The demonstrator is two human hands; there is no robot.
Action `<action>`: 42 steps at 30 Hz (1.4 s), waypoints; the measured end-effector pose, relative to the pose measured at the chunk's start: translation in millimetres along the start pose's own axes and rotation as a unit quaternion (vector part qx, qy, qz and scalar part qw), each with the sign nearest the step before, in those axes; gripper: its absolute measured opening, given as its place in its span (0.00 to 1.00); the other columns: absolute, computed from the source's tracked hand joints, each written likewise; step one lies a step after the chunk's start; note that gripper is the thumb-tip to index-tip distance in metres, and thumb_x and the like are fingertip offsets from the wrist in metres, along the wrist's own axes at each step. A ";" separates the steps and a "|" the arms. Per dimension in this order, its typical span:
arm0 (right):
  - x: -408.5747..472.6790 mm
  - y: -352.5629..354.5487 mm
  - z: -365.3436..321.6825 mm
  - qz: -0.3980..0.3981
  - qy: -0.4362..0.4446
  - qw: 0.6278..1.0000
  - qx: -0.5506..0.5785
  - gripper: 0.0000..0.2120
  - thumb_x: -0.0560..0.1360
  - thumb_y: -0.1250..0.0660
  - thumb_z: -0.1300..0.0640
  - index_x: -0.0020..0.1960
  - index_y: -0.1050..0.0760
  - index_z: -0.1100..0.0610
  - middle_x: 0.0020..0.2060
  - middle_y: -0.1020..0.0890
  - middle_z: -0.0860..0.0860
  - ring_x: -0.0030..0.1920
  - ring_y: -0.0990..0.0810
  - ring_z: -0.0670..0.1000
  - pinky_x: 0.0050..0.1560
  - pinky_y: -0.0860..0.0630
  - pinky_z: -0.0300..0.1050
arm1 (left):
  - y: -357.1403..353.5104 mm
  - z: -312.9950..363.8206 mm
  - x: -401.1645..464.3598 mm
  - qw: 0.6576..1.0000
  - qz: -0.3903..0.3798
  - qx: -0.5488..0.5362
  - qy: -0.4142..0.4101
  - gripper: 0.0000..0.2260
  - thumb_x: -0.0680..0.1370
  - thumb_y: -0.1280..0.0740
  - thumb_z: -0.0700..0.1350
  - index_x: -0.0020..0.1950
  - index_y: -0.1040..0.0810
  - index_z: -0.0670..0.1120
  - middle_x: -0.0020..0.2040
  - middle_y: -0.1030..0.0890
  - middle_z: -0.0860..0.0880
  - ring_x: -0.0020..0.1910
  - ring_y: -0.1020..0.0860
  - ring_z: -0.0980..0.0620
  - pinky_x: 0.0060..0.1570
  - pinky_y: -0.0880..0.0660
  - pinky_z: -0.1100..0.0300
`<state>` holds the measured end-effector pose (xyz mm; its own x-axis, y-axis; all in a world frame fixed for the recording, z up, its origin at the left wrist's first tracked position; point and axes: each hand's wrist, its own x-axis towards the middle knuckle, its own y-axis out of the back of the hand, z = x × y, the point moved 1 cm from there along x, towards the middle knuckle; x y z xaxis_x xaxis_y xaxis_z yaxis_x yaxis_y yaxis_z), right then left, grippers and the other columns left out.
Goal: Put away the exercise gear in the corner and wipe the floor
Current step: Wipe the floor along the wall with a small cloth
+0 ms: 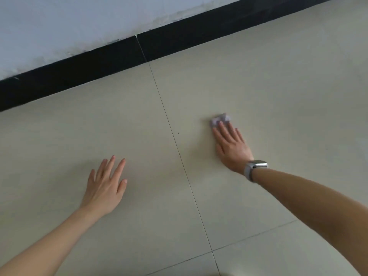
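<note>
I am wiping the floor point(258, 80), flat right hand point(231, 144) fingers pressing a small cloth point(220, 118), left hand point(105, 184) splayed empty, likely sweeping on next.

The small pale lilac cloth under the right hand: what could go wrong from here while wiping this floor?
The small pale lilac cloth sits only under the straight fingertips of the right hand, so it may slip out during a stroke. The left hand rests flat on the smooth beige tile floor; if the tile is damp, that support could slide.
</note>
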<state>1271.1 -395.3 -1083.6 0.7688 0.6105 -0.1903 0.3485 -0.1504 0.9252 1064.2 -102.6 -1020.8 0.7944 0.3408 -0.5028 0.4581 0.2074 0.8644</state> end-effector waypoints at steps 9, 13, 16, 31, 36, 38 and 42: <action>19.0 53.8 35.2 -0.086 -0.307 0.941 0.111 0.29 0.80 0.50 0.49 0.76 0.56 0.57 0.76 0.57 0.54 0.75 0.64 0.59 0.74 0.62 0.54 | 86.3 59.2 11.9 0.995 -0.046 0.051 -0.071 0.25 0.81 0.53 0.55 0.76 0.58 0.53 0.78 0.59 0.50 0.76 0.60 0.50 0.74 0.58 0.47; 24.9 4.5 -100.7 -0.151 0.050 0.984 0.079 0.27 0.77 0.53 0.51 0.75 0.50 0.56 0.75 0.45 0.53 0.76 0.54 0.58 0.75 0.51 0.56 | 103.7 62.0 34.3 0.997 -0.042 0.034 -0.046 0.26 0.81 0.51 0.53 0.76 0.58 0.54 0.77 0.60 0.50 0.76 0.60 0.49 0.74 0.56 0.46; 17.7 -22.9 -126.5 -0.177 0.270 0.946 0.019 0.28 0.72 0.51 0.50 0.70 0.34 0.54 0.68 0.28 0.51 0.71 0.34 0.56 0.69 0.33 0.54 | 94.3 57.4 73.3 1.000 -0.024 -0.004 -0.012 0.26 0.81 0.50 0.53 0.76 0.57 0.53 0.78 0.59 0.49 0.76 0.58 0.46 0.73 0.53 0.45; 107.9 4.9 -61.6 0.028 -0.104 0.994 0.023 0.31 0.71 0.49 0.66 0.75 0.46 0.58 0.75 0.43 0.55 0.75 0.52 0.58 0.75 0.55 0.53 | 20.2 41.5 182.3 0.983 0.143 -0.107 0.051 0.29 0.76 0.52 0.55 0.75 0.41 0.46 0.76 0.43 0.43 0.75 0.47 0.41 0.69 0.55 0.35; 169.2 -8.1 -120.9 -0.085 0.189 0.976 -0.068 0.30 0.71 0.51 0.63 0.73 0.40 0.56 0.72 0.34 0.52 0.73 0.40 0.57 0.74 0.48 0.51 | 12.7 38.6 186.0 0.981 0.156 -0.110 0.048 0.27 0.76 0.50 0.55 0.74 0.39 0.46 0.75 0.40 0.43 0.74 0.44 0.40 0.69 0.52 0.36; 188.4 1.2 -113.4 -0.103 0.209 0.966 -0.113 0.32 0.71 0.50 0.65 0.75 0.49 0.55 0.75 0.43 0.52 0.75 0.48 0.56 0.75 0.53 0.50 | 14.0 38.2 187.2 0.982 0.150 -0.109 0.037 0.27 0.77 0.50 0.55 0.73 0.39 0.45 0.75 0.40 0.42 0.74 0.44 0.39 0.69 0.53 0.35; 205.8 40.6 -66.0 -0.089 -0.062 0.992 -0.069 0.40 0.69 0.48 0.72 0.75 0.62 0.56 0.76 0.59 0.53 0.75 0.63 0.56 0.75 0.62 0.49 | 17.8 37.9 187.4 0.984 0.132 -0.113 0.038 0.27 0.77 0.50 0.55 0.74 0.41 0.46 0.75 0.41 0.42 0.74 0.45 0.39 0.69 0.54 0.35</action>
<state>1408.1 -224.4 -1063.5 0.7651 0.5155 -0.3860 0.4149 0.0639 0.9076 1236.4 -69.8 -1099.3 0.8382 0.4752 -0.2678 0.1331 0.2979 0.9453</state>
